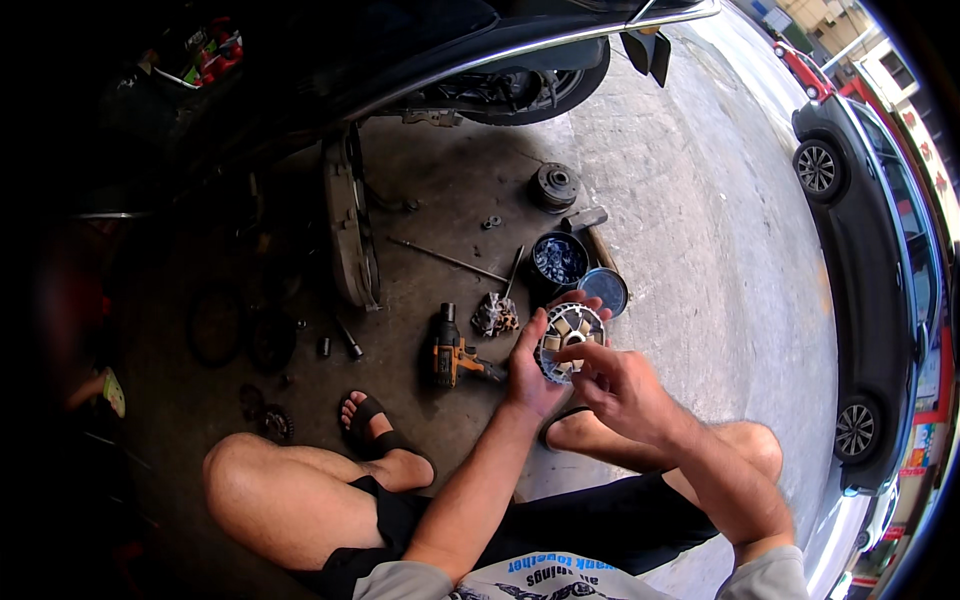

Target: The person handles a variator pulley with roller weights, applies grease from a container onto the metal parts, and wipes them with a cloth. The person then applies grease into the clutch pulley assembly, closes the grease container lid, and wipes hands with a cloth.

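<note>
My left hand (531,365) is closed around the edge of a toothed metal scooter variator (563,327), holding it face up with pale roller weights visible in its slots. Over it comes my right hand (622,388), index finger stretched onto the variator's face near its centre and the other fingers curled back; nothing shows in its grasp. A black tub of dark grease-like stuff (560,259) stands just beyond, beside a round lid (604,290). Left of my hands, an orange and black impact wrench (455,352) lies on the ground.
A scooter (520,85) stands ahead, its long cover (348,225) upright nearby. A round clutch part (554,187), a hammer (590,226), a long rod (450,260), a crumpled rag (495,315) and a socket tool (349,340) lie around. A dark car (870,270) is parked at right.
</note>
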Demonstrator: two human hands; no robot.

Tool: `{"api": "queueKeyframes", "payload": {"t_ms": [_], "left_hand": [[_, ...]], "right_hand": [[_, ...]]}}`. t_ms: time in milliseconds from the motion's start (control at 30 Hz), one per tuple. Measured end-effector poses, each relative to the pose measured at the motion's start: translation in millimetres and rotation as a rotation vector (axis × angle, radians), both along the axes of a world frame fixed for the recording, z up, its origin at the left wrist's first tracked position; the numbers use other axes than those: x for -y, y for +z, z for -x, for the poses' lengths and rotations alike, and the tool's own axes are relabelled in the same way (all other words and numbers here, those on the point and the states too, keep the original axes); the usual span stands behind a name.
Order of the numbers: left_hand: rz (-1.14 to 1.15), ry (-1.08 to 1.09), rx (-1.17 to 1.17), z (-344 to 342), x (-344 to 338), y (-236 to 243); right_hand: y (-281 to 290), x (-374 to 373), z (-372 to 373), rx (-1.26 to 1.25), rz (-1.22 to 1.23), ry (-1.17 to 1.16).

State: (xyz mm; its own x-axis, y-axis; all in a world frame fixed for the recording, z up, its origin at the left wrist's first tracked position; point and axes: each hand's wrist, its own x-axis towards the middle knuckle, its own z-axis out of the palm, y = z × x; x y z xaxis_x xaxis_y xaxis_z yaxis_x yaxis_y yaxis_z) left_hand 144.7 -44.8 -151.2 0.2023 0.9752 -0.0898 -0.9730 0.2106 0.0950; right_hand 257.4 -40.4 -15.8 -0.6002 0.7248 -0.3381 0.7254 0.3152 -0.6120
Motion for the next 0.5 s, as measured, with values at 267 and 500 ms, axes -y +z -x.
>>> {"api": "queueKeyframes", "payload": {"t_ms": [267,500], "left_hand": [[0.040,0.048,-0.107,-0.6,0.0,9.1],[0.063,0.070,-0.128,-1.4,0.2,8.5]], "right_hand": [[-27.7,18.3,0.5,-0.386,0.240,-0.220],[-15.1,23.5,12.6,-0.499,0.684,-0.627]]}}
